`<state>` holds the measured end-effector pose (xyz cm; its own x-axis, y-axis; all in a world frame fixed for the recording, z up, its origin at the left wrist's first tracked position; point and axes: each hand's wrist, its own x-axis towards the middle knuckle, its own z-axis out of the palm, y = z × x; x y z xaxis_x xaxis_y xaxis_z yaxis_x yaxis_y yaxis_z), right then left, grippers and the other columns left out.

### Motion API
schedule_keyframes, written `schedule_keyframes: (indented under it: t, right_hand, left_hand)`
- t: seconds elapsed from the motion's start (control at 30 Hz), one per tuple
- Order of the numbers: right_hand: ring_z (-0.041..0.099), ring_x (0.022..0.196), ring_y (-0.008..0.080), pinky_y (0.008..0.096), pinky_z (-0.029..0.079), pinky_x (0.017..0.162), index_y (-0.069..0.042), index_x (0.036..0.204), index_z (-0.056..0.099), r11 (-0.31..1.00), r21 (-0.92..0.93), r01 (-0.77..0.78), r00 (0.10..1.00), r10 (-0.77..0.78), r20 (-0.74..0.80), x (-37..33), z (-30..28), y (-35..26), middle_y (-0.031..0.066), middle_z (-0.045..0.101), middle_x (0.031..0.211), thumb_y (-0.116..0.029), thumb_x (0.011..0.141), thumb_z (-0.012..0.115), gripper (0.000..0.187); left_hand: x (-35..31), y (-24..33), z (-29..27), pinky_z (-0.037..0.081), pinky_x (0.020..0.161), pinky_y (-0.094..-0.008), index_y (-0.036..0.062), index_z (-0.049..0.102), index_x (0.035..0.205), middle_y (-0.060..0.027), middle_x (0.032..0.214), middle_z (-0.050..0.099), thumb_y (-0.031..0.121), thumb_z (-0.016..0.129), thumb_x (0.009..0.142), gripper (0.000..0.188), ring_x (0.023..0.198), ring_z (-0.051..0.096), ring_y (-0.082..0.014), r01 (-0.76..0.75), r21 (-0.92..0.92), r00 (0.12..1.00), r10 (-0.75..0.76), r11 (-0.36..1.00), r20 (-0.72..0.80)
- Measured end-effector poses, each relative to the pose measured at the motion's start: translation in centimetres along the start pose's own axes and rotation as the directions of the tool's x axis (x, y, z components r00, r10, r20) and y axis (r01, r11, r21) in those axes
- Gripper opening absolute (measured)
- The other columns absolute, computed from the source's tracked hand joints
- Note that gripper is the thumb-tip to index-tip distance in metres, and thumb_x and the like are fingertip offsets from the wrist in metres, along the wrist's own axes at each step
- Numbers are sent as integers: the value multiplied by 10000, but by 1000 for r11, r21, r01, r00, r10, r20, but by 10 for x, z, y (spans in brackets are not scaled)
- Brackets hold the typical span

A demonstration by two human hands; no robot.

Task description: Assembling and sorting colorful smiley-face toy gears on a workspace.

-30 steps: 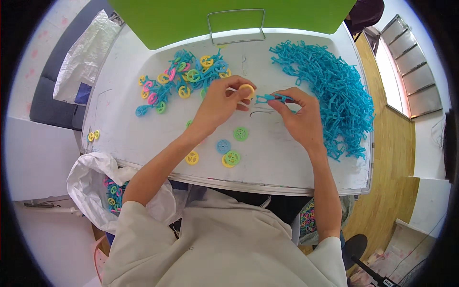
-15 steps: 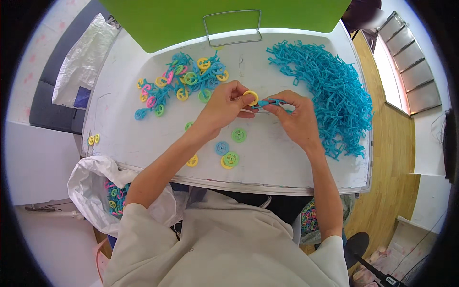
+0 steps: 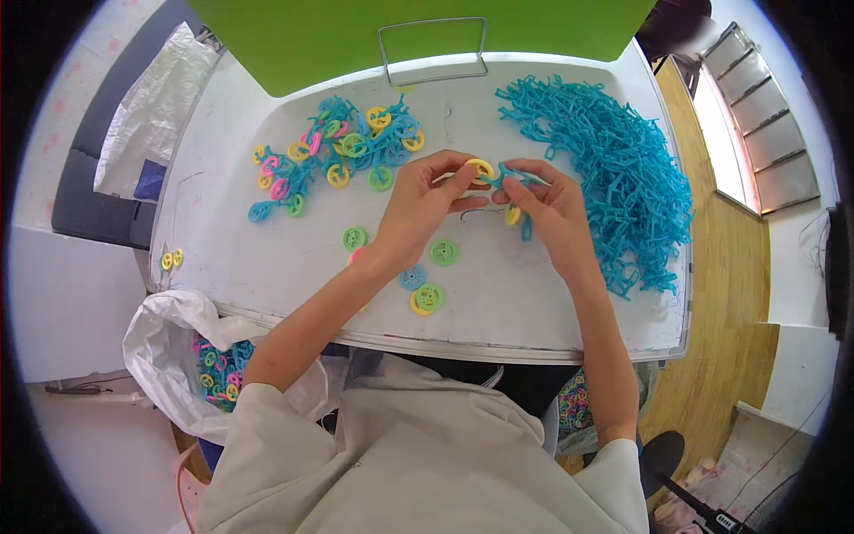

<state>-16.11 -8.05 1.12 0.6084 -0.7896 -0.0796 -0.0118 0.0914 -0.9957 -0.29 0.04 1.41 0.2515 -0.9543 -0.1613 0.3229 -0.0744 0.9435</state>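
Observation:
My left hand (image 3: 425,198) pinches a small yellow plastic wheel (image 3: 481,168) between thumb and fingertips, above the middle of the white table. Just to its right, my right hand (image 3: 553,206) is closed on a blue plastic frame piece (image 3: 525,181). Below my right fingers hangs a second yellow wheel (image 3: 513,214), beside a blue end of that piece. The held wheel and the blue piece are very close; whether they touch I cannot tell. Under my hands lie loose green wheels (image 3: 444,252), a blue wheel (image 3: 412,278) and others partly hidden by my left forearm.
A large heap of blue frame pieces (image 3: 627,178) covers the table's right side. Blue pieces with coloured wheels (image 3: 353,146) lie at the back left. A white sack (image 3: 160,343) of similar parts hangs at the near left edge. A green panel (image 3: 311,44) stands behind.
Both hands have shifted a little and drawn slightly apart. A yellow wheel now shows below my right fingers, and the wheel in my left hand is tilted differently.

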Motion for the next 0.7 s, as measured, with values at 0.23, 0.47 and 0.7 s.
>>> schedule_keyframes:
  t: [0.23,0.47,0.7]
  right_hand:
    - [611,784,88,219,452,633,-23,1108,583,959,-246,143,988,-154,-25,1,5,2,51,664,848,-88,850,678,282]
    - [586,752,94,227,484,710,-3,1076,654,771,-511,379,893,-449,-15,-2,6,-2,38,660,912,-78,801,726,294]
    - [502,635,25,187,395,550,5,1098,655,957,-270,105,988,-131,-81,-3,10,-1,6,631,759,-96,814,727,310]
  left_hand:
    - [-4,7,6,556,776,-238,-36,597,1119,-89,960,630,111,563,933,239,843,643,-132,-188,119,976,199,975,-85]
    - [-5,3,8,561,765,-241,-32,600,1120,-99,950,638,102,571,927,237,838,644,-139,-200,65,975,206,978,-88]
    - [-7,4,11,563,782,-260,-34,602,1119,-99,968,636,74,550,929,225,857,636,-137,-242,104,962,253,965,-103]
